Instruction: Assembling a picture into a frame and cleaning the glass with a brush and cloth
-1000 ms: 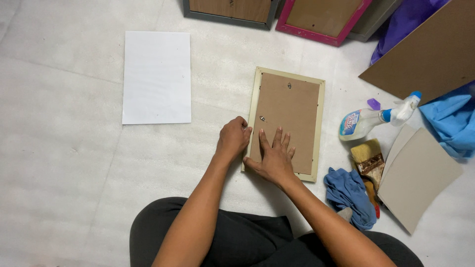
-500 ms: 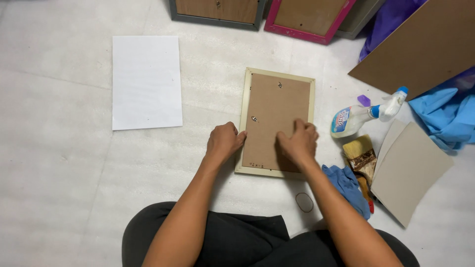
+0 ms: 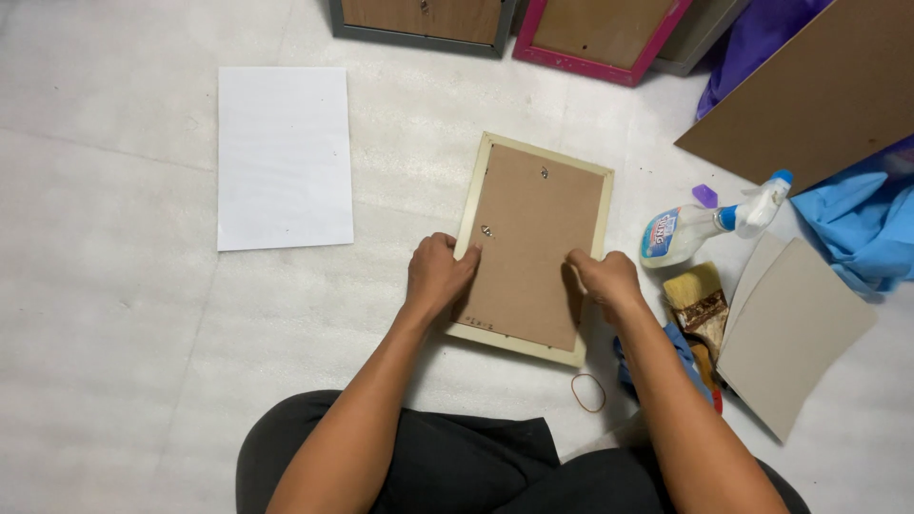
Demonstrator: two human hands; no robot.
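Frame [image 3: 531, 249] face-down between left hand [image 3: 438, 276], right hand [image 3: 606, 281].

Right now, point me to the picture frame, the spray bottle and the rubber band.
picture frame [image 3: 529, 249], head view, middle of its brown backing board.
spray bottle [image 3: 678, 234], head view, on its clear body.
rubber band [image 3: 576, 383], head view, on its left arc.

Floor left of frame [image 3: 533, 249] open; spray bottle [image 3: 700, 224] crowds right.

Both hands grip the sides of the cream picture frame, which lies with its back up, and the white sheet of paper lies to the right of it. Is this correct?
Not quite. In the head view the white sheet of paper lies to the left of the cream picture frame, not the right. The rest holds: left hand and right hand grip its sides, back up.
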